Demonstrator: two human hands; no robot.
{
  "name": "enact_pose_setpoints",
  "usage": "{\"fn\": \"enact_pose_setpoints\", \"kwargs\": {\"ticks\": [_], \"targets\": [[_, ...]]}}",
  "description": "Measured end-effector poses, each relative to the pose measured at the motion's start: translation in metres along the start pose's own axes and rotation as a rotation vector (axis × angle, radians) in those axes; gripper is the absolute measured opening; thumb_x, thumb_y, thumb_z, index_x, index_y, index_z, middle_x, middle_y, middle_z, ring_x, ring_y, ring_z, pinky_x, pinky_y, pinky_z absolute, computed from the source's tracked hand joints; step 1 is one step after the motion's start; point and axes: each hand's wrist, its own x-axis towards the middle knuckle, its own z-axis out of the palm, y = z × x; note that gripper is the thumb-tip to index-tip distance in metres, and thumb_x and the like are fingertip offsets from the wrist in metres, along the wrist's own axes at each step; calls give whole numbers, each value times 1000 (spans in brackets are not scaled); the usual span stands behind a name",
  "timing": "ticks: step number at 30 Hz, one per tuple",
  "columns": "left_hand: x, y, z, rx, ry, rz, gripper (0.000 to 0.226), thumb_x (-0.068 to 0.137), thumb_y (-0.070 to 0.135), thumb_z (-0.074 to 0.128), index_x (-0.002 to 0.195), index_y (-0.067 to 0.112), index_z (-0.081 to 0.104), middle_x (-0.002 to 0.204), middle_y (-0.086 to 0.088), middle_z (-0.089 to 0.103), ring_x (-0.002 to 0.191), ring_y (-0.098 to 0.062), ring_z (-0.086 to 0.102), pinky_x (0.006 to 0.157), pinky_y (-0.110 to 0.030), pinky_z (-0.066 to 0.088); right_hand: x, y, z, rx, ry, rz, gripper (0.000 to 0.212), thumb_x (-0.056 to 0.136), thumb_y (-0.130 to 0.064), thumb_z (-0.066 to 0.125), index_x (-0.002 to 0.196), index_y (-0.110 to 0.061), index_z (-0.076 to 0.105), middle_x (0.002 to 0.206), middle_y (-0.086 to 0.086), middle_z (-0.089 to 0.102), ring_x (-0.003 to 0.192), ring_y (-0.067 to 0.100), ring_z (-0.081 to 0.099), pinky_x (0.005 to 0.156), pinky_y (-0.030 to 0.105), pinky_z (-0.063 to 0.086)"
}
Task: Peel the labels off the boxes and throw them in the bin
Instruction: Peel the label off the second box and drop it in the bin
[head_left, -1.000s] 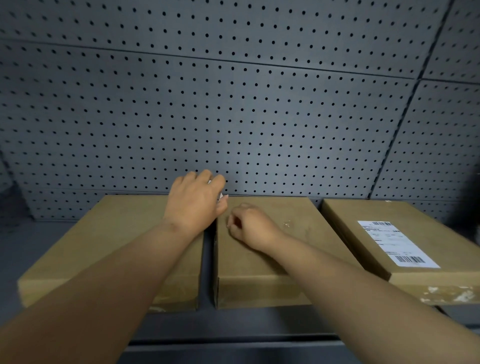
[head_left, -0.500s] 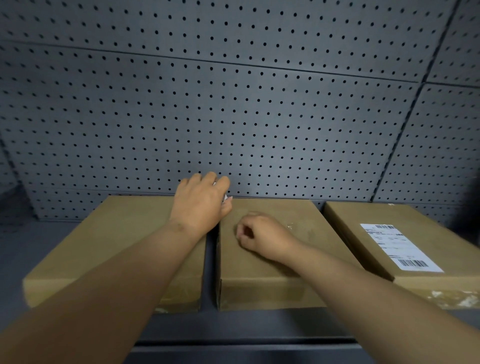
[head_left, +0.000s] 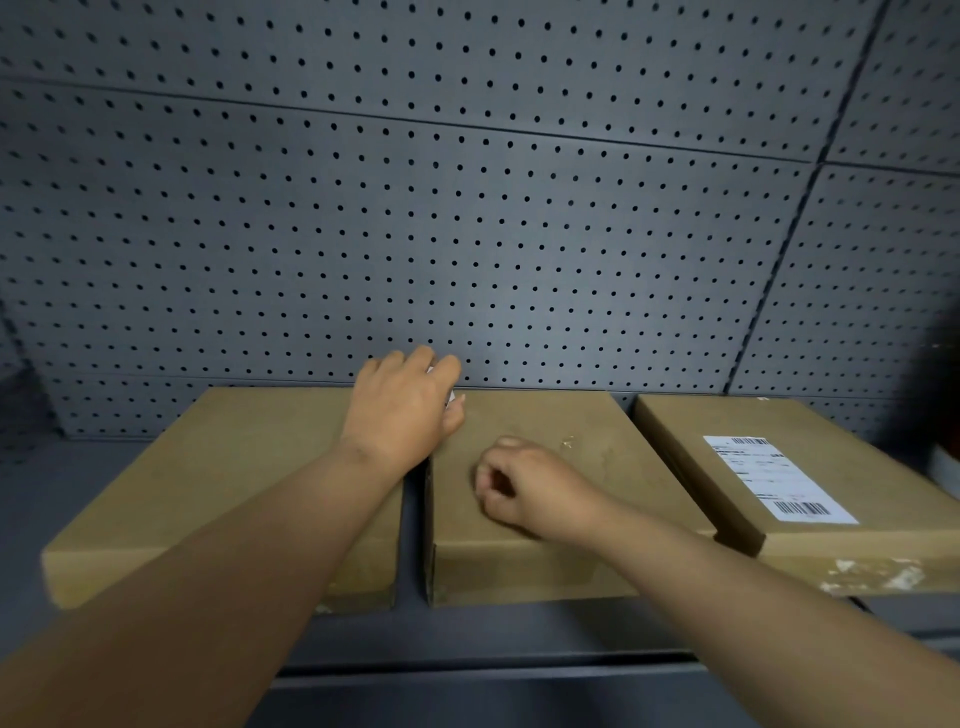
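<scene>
At frame centre, the left hand (head_left: 402, 410) clutches a crumpled white paper scrap (head_left: 451, 399); the right hand (head_left: 524, 491) rests curled, seemingly empty, on the middle flat brown cardboard box (head_left: 597, 467).

One head camera, close over the shelf.
You look forward and down: pegboard (head_left: 467, 218) fills 12 o'clock, boxes (head_left: 545, 499) sit centre, your forearms enter from 7 and 5 o'clock.

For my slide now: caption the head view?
Left hand clutches white scraps; right hand rests on bare middle box; right box still labelled.
</scene>
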Motion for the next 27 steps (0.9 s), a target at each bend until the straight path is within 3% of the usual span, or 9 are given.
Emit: {"fn": "enact_pose_setpoints", "kwargs": {"ticks": [7,10,15,18,22,27], "targets": [[-3,1,-1,7,6,11,28,88,37,46,105,17,54,103,-4,59,90,-27,56,76,-35,40,-9,37,-24,-91,137,363,18,85,-12,55,96,-2,66,108,15,63,101,27,57,80,25,37],[-5,6,-2,-6,5,16,28,87,38,47,104,16,55,103,-5,60,90,-28,57,78,-36,40,-5,8,-6,-62,138,261,19,83,-11,54,93,-1,67,105,18,64,102,28,56,85,27,38],[-7,10,-4,-15,11,33,30,87,37,48,106,16,55,104,-5,60,90,-29,57,79,-37,42,-23,-13,2,39,-17,19,7,79,-11,59,83,-8,64,88,4,53,86,24,57,76,26,42],[-10,8,-6,-17,29,32,27,87,36,48,103,16,56,101,-4,61,88,-27,57,77,-36,42,-32,15,-20,-22,-15,130,10,81,-10,58,87,-6,65,95,10,61,90,24,57,76,25,39],[-12,4,-8,-3,29,19,28,86,36,47,103,16,56,101,-4,60,88,-28,57,76,-36,41,-35,31,-28,-132,124,298,16,85,-11,53,92,-2,65,91,7,55,91,23,54,72,22,33],[-13,6,-6,-10,38,25,26,86,36,49,99,14,56,97,-6,61,85,-29,57,72,-35,40,-30,-1,2,-43,46,49,11,81,-9,56,85,-5,65,96,13,62,89,26,58,71,20,33]]}}
